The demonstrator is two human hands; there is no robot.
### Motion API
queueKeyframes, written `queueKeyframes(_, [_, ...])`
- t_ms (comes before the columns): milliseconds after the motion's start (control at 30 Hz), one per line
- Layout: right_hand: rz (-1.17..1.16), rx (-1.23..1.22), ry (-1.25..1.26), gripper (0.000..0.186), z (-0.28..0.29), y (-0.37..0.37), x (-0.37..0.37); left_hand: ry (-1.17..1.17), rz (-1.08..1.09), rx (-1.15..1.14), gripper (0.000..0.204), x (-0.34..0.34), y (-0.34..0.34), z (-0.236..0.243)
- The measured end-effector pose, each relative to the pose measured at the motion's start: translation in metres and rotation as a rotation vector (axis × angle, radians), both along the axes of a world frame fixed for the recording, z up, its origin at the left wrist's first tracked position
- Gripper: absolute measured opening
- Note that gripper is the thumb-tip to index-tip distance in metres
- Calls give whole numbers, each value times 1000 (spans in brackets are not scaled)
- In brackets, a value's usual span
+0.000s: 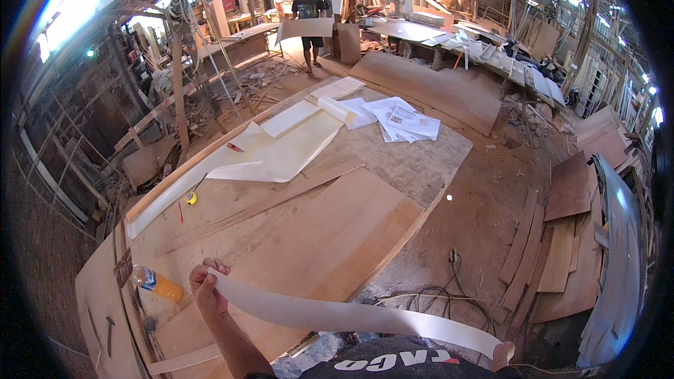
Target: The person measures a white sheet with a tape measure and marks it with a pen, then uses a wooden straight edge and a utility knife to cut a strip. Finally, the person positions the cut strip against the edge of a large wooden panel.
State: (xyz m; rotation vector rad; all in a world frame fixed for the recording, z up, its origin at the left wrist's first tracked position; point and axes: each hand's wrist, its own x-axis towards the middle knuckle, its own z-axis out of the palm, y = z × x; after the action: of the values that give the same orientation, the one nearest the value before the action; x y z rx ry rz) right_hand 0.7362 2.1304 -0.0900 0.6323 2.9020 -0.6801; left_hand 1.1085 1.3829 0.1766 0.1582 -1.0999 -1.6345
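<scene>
A long white strip of thin flexible sheet stretches across in front of my body, sagging slightly between its ends. My left hand pinches its left end over the worktable. At the far right end, my right hand grips the strip, with only part of the fingers showing. Below the strip lies a brown plywood panel on the table. Close to my left hand, a bottle of orange drink lies on its side.
On the worktable are a pale sheet roll, papers, a yellow tape measure, a red-handled cutter and a hammer. Cables and boards lie right. A person stands behind a panel at the back.
</scene>
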Motion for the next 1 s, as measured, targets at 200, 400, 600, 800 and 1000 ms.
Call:
queueKeyframes(200, [-2,119,47,17,-24,6,-16,31,-7,-17,15,8,-1,0])
queueKeyframes(400, [224,358,31,14,-64,68,-42,55,-54,-10,16,13,-6,-21])
queueKeyframes(600, [40,140,-83,23,-33,11,-11,-5,-60,-54,16,16,-1,-6])
queueKeyframes(800, [89,166,-22,23,-37,26,-13,8,-8,3,15,7,1,-8])
queueKeyframes(1000, [101,216,-108,10,-48,23,-16,-6,1,-10,16,9,0,-7])
